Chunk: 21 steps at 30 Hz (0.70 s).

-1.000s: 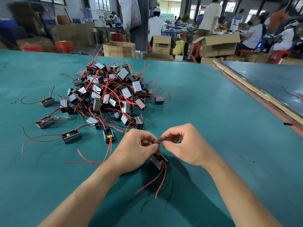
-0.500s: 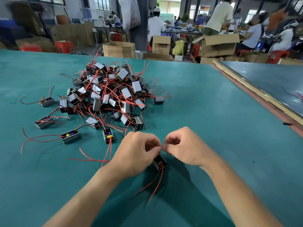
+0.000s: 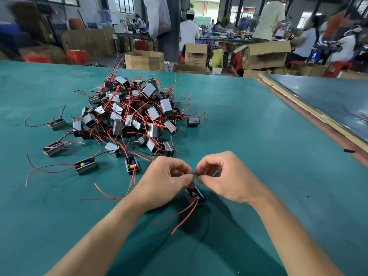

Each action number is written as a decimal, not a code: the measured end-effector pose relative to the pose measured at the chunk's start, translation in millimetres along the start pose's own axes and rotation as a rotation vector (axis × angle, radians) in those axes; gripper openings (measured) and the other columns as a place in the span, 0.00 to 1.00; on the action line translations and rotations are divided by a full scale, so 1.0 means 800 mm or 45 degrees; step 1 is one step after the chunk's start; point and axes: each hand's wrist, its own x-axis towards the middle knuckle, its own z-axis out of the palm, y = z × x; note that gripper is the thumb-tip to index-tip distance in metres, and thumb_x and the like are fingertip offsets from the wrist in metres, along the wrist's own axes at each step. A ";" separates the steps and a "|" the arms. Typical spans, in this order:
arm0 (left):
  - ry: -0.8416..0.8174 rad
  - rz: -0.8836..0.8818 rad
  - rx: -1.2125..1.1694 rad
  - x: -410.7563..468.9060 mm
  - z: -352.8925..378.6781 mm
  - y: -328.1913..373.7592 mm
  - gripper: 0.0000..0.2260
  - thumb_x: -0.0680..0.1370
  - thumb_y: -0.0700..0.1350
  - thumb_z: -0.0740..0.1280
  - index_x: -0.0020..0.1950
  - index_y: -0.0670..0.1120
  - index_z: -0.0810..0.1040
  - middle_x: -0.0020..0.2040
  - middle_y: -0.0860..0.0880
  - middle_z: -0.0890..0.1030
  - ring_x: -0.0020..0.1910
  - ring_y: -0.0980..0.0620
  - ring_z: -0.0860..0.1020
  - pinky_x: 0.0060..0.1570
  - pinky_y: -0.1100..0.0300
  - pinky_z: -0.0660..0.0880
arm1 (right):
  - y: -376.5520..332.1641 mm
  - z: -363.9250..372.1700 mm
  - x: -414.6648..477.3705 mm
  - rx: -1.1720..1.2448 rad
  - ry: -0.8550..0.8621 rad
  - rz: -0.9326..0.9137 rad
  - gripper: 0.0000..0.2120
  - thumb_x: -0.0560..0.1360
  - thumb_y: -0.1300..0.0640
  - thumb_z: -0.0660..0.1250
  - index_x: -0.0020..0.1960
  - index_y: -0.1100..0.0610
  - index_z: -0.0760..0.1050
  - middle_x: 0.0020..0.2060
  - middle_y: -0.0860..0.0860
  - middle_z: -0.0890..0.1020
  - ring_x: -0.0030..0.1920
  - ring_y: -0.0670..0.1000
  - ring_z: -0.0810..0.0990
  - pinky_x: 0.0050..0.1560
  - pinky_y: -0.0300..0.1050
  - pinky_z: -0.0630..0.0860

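Left hand (image 3: 165, 180) and right hand (image 3: 225, 178) meet fingertip to fingertip just above the module (image 3: 194, 196). It sits close to me over the tabletop (image 3: 258, 136), well apart from the pile (image 3: 135, 112). I judge this to be twisting a lead (image 3: 192, 185). It should go best if I pinch near the end, turn evenly and let the red wires (image 3: 185, 214) trail free. Both hands are curled, thumb and forefinger nipping the lead, though its tip is too small to make out.

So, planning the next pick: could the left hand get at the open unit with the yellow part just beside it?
Probably yes: the unit sits uncovered at the near edge of the pile, with nothing between it and the left hand, though that hand pinches a wire.
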 end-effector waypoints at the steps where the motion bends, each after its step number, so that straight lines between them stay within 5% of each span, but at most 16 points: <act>1: -0.024 -0.034 -0.041 0.000 -0.001 0.001 0.06 0.76 0.36 0.71 0.40 0.44 0.83 0.35 0.49 0.85 0.36 0.53 0.81 0.50 0.45 0.78 | 0.001 -0.002 0.000 -0.020 0.005 -0.011 0.08 0.72 0.62 0.73 0.38 0.51 0.82 0.30 0.41 0.81 0.30 0.42 0.76 0.34 0.36 0.73; 4: -0.085 -0.091 -0.077 -0.001 -0.004 0.002 0.06 0.77 0.37 0.71 0.41 0.44 0.83 0.36 0.48 0.86 0.38 0.51 0.81 0.53 0.44 0.77 | 0.002 -0.002 0.000 -0.036 -0.015 -0.025 0.07 0.72 0.61 0.75 0.38 0.51 0.83 0.28 0.40 0.80 0.28 0.41 0.73 0.33 0.34 0.70; 13: -0.134 -0.078 -0.047 -0.005 -0.001 0.008 0.03 0.76 0.36 0.71 0.43 0.37 0.83 0.36 0.45 0.85 0.34 0.56 0.80 0.41 0.65 0.76 | -0.001 0.000 -0.001 -0.019 -0.094 -0.039 0.09 0.72 0.59 0.73 0.34 0.50 0.81 0.27 0.45 0.80 0.28 0.42 0.72 0.32 0.38 0.71; 21: -0.040 0.038 0.135 -0.004 0.002 0.005 0.06 0.75 0.38 0.72 0.40 0.48 0.84 0.36 0.51 0.85 0.39 0.49 0.83 0.48 0.51 0.80 | -0.001 0.003 0.002 0.038 -0.058 0.116 0.11 0.75 0.60 0.70 0.33 0.54 0.78 0.28 0.47 0.79 0.28 0.44 0.72 0.33 0.37 0.70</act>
